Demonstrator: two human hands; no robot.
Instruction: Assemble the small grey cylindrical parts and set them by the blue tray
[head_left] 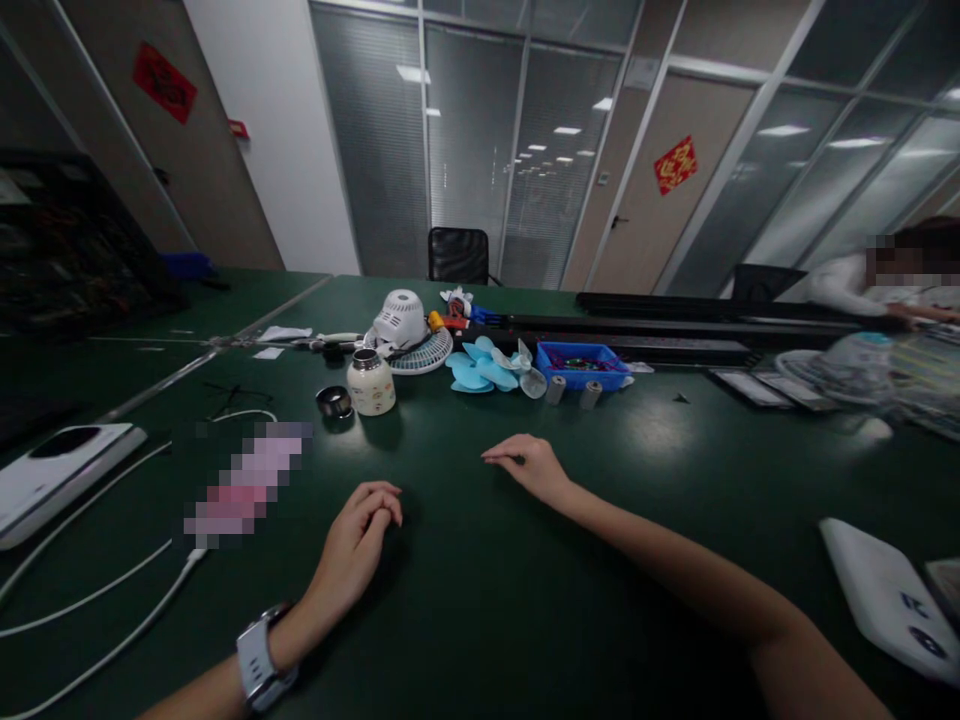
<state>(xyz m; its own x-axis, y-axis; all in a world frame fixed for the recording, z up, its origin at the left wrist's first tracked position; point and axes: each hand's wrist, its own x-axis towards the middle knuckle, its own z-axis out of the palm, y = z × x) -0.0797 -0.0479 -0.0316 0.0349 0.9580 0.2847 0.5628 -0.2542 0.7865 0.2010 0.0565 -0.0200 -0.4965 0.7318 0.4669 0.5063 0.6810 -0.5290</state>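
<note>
My left hand (pixel 364 530) rests on the dark green table with its fingers curled together and nothing visible in them. A watch (pixel 264 660) is strapped to that wrist. To the right, my right hand (pixel 531 468) is held at the tabletop, thumb and fingertips pinched together, with no object showing between them. Beyond the left hand stands an uncapped cream flask (pixel 371 385), its black cap (pixel 334 402) beside it. Light blue fan blades (pixel 480 368) and two metal cylinders (pixel 556 390) lie past the right hand. Neither hand touches any of these.
A white fan housing (pixel 400 318) and grille (pixel 420 355) lie behind the flask. A blue bin (pixel 583 368) holds small parts. At left are a cabled phone (pixel 247 485) and a white device (pixel 67 470); at right, another white device (pixel 885 595) and a seated person (pixel 855 280).
</note>
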